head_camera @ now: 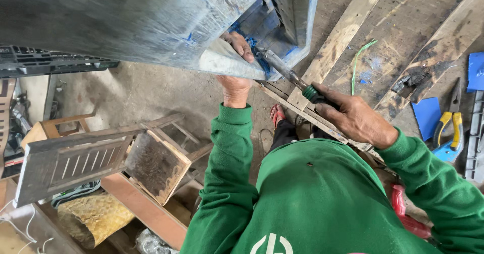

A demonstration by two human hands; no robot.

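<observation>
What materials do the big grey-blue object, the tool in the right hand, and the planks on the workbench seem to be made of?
The big grey-blue object looks like moulded plastic: dull, scuffed, with blue shavings at the cut edge. The tool in the right hand seems to have a bare metal shaft and a green and black handle, probably plastic. The planks look like rough, unfinished wood, stained and scorched in places.

**Where things sit around you**

Your left hand (236, 67) grips the panel edge (227, 62) ahead of you; your right hand (353, 118) is to its right, on the tool (290, 75) reaching into the panel's corner. Planks (398, 37) lie right of that, with pliers (451, 120) at far right. A wooden stool (156, 158) stands lower left.
</observation>
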